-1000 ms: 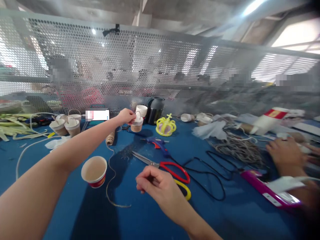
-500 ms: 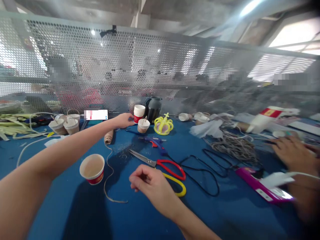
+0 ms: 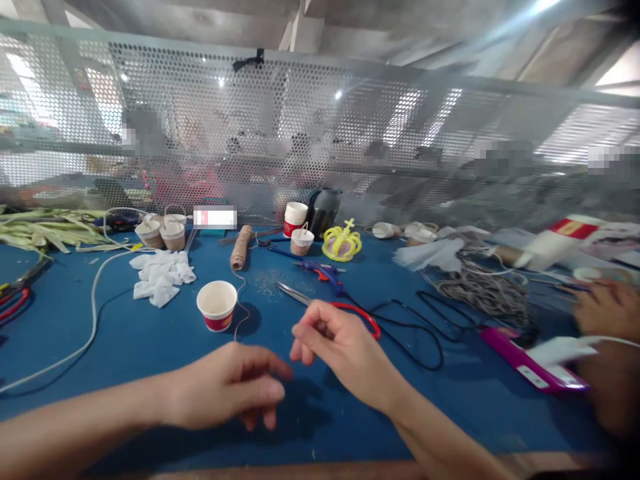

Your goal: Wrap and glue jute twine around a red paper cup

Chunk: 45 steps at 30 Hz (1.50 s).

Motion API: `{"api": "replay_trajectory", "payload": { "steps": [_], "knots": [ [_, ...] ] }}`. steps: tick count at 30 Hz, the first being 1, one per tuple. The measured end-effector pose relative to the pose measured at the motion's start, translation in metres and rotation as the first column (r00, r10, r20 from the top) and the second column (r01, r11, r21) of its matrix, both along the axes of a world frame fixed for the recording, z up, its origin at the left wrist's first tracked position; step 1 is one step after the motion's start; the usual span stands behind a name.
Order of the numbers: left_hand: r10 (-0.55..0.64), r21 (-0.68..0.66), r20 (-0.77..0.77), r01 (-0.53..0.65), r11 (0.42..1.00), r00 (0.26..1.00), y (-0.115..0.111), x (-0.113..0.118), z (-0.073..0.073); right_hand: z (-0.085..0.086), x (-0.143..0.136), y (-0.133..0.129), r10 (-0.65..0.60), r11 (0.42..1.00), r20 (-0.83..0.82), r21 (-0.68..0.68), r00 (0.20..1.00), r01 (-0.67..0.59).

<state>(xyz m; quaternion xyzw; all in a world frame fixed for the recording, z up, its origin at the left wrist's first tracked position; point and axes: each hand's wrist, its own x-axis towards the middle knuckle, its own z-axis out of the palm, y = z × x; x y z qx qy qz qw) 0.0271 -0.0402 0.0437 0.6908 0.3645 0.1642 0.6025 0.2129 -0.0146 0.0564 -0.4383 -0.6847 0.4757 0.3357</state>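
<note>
My left hand (image 3: 235, 387) hovers over the near part of the blue table, fingers loosely apart and nothing in them. Just to its right is my right hand (image 3: 337, 347), its fingertips pinched together; whatever may be between them is too small to make out. Beyond my left hand stands a paper cup (image 3: 217, 305) with a red band. A roll of twine (image 3: 242, 248) lies behind that cup, its loose strand trailing past it. Scissors with a red handle (image 3: 361, 313) lie partly hidden behind my right hand. A blue glue gun (image 3: 323, 272) rests farther back.
Stacked cups (image 3: 295, 217), a small wrapped cup (image 3: 302, 241), a yellow crown-shaped piece (image 3: 342, 243) and a dark jug (image 3: 324, 212) stand along the mesh panel. Crumpled white tissue (image 3: 163, 275) lies left. At right are a purple power strip (image 3: 533, 360) and another person's hand (image 3: 607, 310).
My left hand has come back from the stacked cups at the rear to the near table, beside my right hand. The right hand keeps its pinch. The view has shifted left.
</note>
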Motion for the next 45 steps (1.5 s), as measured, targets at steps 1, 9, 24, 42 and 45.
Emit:
{"api": "replay_trajectory", "payload": {
  "steps": [1,9,24,42,45],
  "knots": [
    [-0.037,0.064,-0.056,0.04,0.997,0.998,-0.005,-0.002,-0.001,0.003,0.007,-0.002,-0.011,1.0,0.061,0.0,0.998,0.011],
    [0.192,0.464,-0.014,-0.164,0.871,0.981,-0.008,0.003,0.002,0.003,0.047,-0.021,-0.039,0.989,0.278,-0.129,0.96,0.078],
    [0.374,0.42,0.29,-0.468,0.777,0.881,0.014,0.007,-0.025,-0.005,-0.006,-0.015,0.069,0.865,-0.539,-0.388,0.84,-0.32],
    [0.408,0.958,0.235,-0.282,0.057,0.882,0.008,-0.063,-0.013,-0.005,0.002,0.151,-0.348,0.917,0.598,0.376,0.722,0.131],
    [0.493,0.965,0.207,-0.258,0.038,0.845,0.026,-0.066,-0.023,-0.015,0.008,0.192,-0.441,0.878,0.648,0.456,0.621,0.147]
  ]
}}
